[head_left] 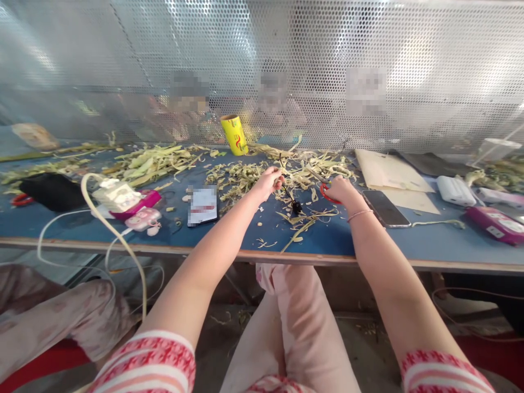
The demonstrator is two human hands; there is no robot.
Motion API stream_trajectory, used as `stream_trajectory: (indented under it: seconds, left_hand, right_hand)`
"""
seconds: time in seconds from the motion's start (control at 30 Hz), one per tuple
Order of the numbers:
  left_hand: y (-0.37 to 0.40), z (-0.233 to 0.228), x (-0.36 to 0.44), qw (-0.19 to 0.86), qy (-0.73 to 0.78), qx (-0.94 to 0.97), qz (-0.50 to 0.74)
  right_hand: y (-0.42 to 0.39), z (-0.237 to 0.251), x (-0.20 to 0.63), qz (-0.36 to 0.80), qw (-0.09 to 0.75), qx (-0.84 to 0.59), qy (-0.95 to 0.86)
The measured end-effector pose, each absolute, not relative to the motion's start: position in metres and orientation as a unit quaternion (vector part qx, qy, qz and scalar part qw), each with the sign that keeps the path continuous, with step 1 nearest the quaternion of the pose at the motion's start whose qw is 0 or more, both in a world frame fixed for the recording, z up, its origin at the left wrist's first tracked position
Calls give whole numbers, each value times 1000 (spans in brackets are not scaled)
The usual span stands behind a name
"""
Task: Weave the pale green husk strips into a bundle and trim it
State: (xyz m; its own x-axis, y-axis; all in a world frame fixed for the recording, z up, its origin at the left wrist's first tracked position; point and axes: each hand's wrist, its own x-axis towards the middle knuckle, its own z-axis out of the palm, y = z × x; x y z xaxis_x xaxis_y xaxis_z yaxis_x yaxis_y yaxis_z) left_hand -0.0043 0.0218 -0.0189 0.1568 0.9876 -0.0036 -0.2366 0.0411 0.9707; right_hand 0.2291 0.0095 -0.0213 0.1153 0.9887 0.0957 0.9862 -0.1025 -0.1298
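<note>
My left hand (270, 184) is closed in a pinch above the middle of the blue table. A thin dark stem (280, 159) sticks up from its fingertips. Just below those fingers is a small black tangled clump (296, 207); whether it joins the stem I cannot tell. To the right, my right hand (342, 192) is wrapped around scissors (327, 193) with red-orange handles. Their blades point up and left, towards my left hand. Pale green-yellow dried plant scraps (245, 173) lie around and behind both hands.
A yellow tube (234, 135) leans near the perforated metal screen (262, 49). Phones (203, 206) (387, 208) lie on either side of my arms. A power strip (137, 204) with cables is at left, cardboard (395, 177) at right. Another person's leg (61, 322) shows at lower left.
</note>
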Motion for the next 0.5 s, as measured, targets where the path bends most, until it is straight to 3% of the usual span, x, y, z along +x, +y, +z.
stream_trajectory:
  seconds: [0.27,0.5]
  left_hand:
    - [27,-20,-6,491,458,493,553]
    - [37,-28,-8,456,452,491,588]
  right_hand:
    - [-4,-3,221,-47,207,-742,-636]
    - [2,-12,209,25,340,-648,-681]
